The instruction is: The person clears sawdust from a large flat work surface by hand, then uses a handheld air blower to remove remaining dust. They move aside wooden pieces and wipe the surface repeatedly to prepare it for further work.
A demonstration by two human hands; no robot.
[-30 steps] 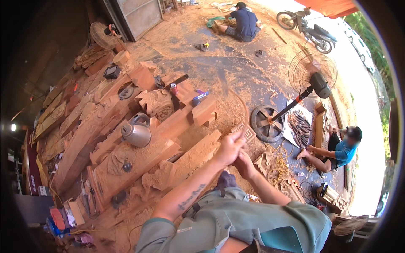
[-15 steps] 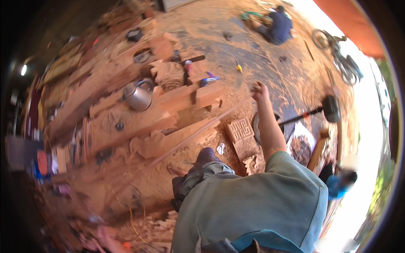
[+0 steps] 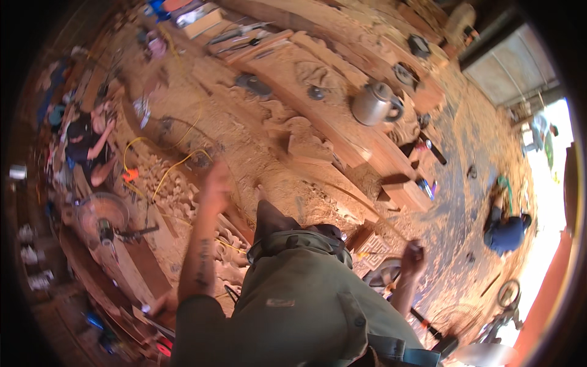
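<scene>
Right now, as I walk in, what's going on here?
Someone in a green shirt is among wooden beams. The right hand seems to grip one end of a thin strip, which slants away to the left. The left hand is held out on the other side, too blurred to tell whether it holds anything. A kettle stands on the wood. Nearby are one worker at left and another at right.

Long, thin and brown, the strip (image 3: pixel 365 201) showed a shallow curve, its outline slightly blurred; it slanted from below-left of the metal kettle (image 3: pixel 370 106) to the right hand (image 3: pixel 413 259), which gripped its lower end.
</scene>
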